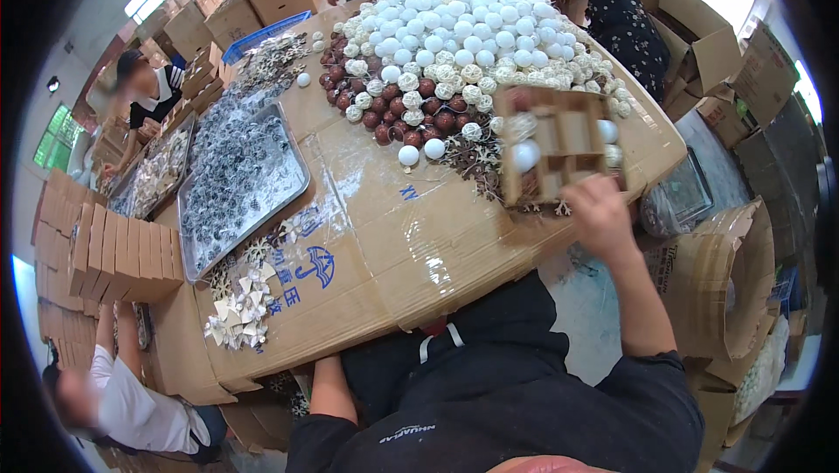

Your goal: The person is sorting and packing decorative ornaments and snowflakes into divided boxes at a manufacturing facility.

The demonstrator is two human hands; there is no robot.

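Observation:
At the table's right front, my right hand (pixel 599 215) has its fingers closed on the near edge of a divided cardboard box (pixel 546 161), which is blurred. White balls, a woven cream ball and something brown sit in some of its compartments; others show bare bottoms. Behind the box rises a large heap of white balls (pixel 454 27), edged by cream woven balls (pixel 472 93) and brown glittery balls (pixel 384 114). Dark brown snowflake pieces (pixel 476 163) lie just left of the box. My left forearm drops below the table's front edge, which hides the hand.
A metal tray (pixel 295 189) of dark, frosted pieces stands left on the cardboard-covered table (pixel 393 237). Pale flat pieces (pixel 240 311) lie near the front-left edge, beside stacked brown boxes (pixel 127 250). Several other people stand around the table. Open cartons (pixel 708 289) crowd the right.

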